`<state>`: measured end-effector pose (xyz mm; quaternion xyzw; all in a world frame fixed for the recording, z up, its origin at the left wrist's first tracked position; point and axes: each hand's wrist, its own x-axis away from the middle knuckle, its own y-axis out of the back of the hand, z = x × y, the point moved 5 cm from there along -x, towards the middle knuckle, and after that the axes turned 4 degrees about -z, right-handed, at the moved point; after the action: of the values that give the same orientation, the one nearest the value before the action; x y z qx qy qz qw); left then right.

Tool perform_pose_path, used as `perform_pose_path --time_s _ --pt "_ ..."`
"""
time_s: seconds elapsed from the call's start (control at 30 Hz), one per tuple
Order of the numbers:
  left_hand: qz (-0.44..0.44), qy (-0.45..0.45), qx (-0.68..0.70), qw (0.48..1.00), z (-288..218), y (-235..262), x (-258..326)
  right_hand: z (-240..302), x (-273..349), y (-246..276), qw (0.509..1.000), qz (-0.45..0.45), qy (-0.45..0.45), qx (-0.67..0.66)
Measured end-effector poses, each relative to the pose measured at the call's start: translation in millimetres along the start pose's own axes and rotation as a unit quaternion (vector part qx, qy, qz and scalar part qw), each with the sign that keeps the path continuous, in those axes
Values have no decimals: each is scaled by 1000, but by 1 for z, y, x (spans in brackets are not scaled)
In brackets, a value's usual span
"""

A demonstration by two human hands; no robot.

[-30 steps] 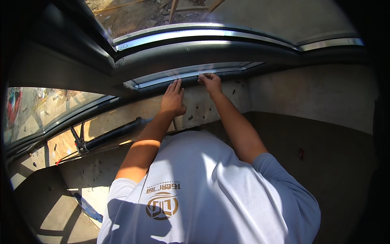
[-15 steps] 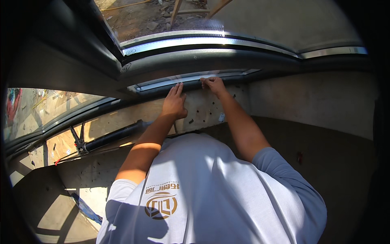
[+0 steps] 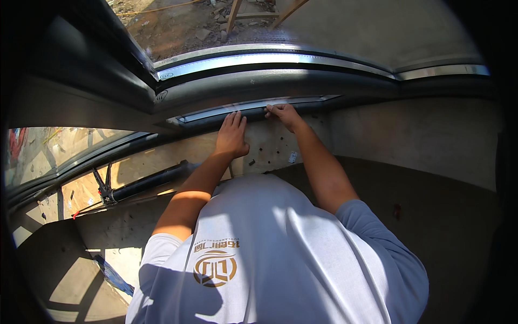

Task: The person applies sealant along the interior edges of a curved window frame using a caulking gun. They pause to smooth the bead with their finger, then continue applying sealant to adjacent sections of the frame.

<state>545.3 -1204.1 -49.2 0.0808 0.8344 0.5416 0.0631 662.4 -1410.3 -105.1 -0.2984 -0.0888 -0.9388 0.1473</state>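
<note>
left hand [image 3: 232, 137] flat on wall [image 3: 270, 148], right hand [image 3: 283, 114] at window frame [image 3: 253, 110]

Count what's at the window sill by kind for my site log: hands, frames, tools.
Hands on the sill: 2, left hand flat, right hand at the frame
Window frames: 1
Black tube tools: 1, tube lying at the left
Total: 4

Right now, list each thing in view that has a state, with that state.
left hand: flat, fingers extended, on the wall under the frame.
right hand: fingers curled at the frame's lower edge.
window frame: dark, set in the wall opening.
caulking gun: lying unheld on the sill.
</note>
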Motion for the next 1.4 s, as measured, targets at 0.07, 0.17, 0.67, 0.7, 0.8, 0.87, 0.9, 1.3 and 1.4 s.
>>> perform_pose_path --time_s 0.07,0.17,0.67,0.7,0.8,0.87,0.9,1.3,1.4 --pt "-28 2 6 1000 -1 -2 0 2 -1 -3 996 -29 41 74" --pt "-58 12 17 998 -5 -4 -1 6 4 -10 948 -105 124 275" --pt "-89 56 7 994 -9 0 -18 15 28 -46 883 -226 226 344" --pt "-87 57 1 995 -8 1 -18 14 27 -48 886 -227 231 331" --pt "-78 52 -6 996 -6 -1 -20 9 28 -55 879 -229 271 320" --pt "-81 41 -1 996 -3 -5 -19 2 32 -60 864 -204 309 342" --pt "-89 34 5 995 -1 -5 -19 -2 36 -61 858 -197 316 353" --pt "-180 24 110 977 19 1 44 -32 36 -83 801 -110 336 483" --pt "-178 21 114 977 16 1 55 -36 33 -84 804 -106 338 478"
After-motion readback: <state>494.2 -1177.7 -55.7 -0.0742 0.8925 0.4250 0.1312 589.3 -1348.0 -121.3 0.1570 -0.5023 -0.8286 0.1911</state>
